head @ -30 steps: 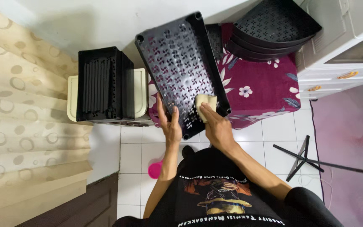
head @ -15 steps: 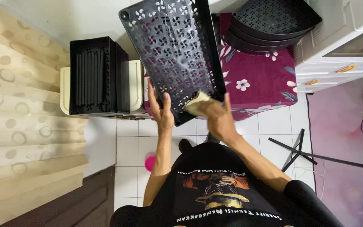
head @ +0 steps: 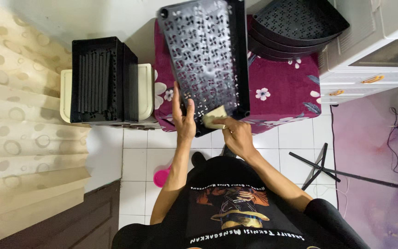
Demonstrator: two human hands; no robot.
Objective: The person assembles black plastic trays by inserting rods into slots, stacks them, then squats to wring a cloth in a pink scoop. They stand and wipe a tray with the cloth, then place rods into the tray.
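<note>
The left hand (head: 184, 121) gripped the near left edge of a black perforated tray (head: 206, 60), fingers reaching up over its patterned face and the thumb wrapped at the rim. The right hand (head: 237, 136) pinched a small pale cloth (head: 214, 117) and pressed it against the lower edge of the same tray, just beside the left hand, near the tray's lower right corner. So both grips were closed: the left clasped the tray, the right held the cloth.

The tray stood tilted in the upper centre of the frame, its long side running up and away from the person, its lower end resting at the front edge of a maroon flowered cover (head: 279, 87) spread over a boxy piece of furniture. At the upper right of that cover lay a stack of black curved trays (head: 295, 25), apart from the held one. To the left of the cover, a black slatted crate (head: 102, 80) sat on a cream stool (head: 146, 90), touching it from above.

Below the hands lay a white tiled floor (head: 137, 159) with a small pink cup (head: 161, 177) near the person's left forearm. A beige patterned curtain (head: 19, 138) filled the left side of the frame, a white cabinet (head: 369, 60) the upper right, and a black folding stand (head: 321, 166) lay on the floor at the lower right.
</note>
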